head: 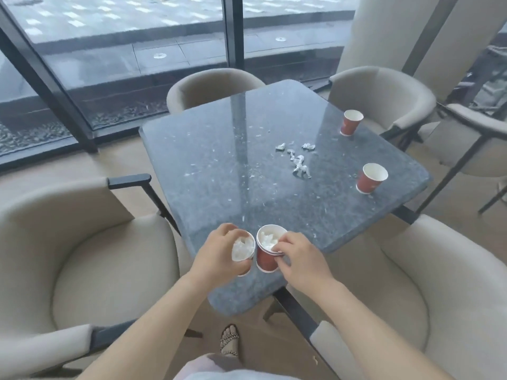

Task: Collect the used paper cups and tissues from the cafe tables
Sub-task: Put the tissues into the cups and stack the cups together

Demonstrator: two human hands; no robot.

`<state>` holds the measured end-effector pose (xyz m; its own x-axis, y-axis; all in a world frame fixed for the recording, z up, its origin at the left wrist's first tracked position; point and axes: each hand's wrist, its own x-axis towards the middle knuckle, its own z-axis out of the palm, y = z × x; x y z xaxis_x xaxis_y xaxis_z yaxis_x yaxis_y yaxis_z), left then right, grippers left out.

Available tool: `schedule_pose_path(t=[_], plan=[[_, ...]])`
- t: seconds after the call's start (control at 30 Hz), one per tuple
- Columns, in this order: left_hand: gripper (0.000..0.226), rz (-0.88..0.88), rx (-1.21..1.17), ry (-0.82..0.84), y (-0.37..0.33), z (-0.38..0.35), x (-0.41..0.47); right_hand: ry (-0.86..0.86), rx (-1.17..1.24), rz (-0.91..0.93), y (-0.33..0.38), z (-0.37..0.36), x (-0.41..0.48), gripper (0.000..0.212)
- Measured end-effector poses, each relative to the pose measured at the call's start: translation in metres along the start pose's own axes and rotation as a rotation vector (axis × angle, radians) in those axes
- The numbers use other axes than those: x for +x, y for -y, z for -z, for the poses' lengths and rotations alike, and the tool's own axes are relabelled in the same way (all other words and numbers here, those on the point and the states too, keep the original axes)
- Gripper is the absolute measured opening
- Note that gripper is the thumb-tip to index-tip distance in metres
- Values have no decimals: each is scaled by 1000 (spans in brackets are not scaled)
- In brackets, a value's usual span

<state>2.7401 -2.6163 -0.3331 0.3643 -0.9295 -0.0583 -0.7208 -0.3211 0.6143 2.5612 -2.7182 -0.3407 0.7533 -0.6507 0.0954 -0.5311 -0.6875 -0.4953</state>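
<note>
cups point(371, 179): red, white inside | table point(219, 165): grey speckled | chairs point(90, 259): beige

Beige armchairs point(90, 259) around a dark stone table point(219, 171) beside windows point(123, 50)

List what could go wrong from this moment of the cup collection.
The cup stack under the right hand stands near the table edge and might tip off. The tissue-filled cup in the left hand could spill if tilted. The loose tissue scraps and two far cups demand a long reach.
</note>
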Motion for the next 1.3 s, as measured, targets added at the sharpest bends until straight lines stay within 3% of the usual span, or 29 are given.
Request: schedule_pose_path(t=[0.2, 0.33, 0.53, 0.7, 1.0, 1.3], plan=[[51, -17, 45, 88, 41, 5, 80, -31, -39, -129, 0, -27, 72, 16], [56, -26, 113, 150, 60, 4, 111, 53, -87, -191, -3, -44, 98, 19], [64, -43, 109, 212, 73, -2, 132, 141, -153, -229, -11, -57, 111, 21], [76, -67, 123, 225, 71, -5, 131, 92, -94, -199, -10, -55, 108, 22], [61, -59, 106, 32, 41, -5, 86, 7, -24, -127, -7, -26, 75, 32], [46, 35, 146, -86, -20, -61, -51, 57, 78, 10, -26, -12, -53, 31]])
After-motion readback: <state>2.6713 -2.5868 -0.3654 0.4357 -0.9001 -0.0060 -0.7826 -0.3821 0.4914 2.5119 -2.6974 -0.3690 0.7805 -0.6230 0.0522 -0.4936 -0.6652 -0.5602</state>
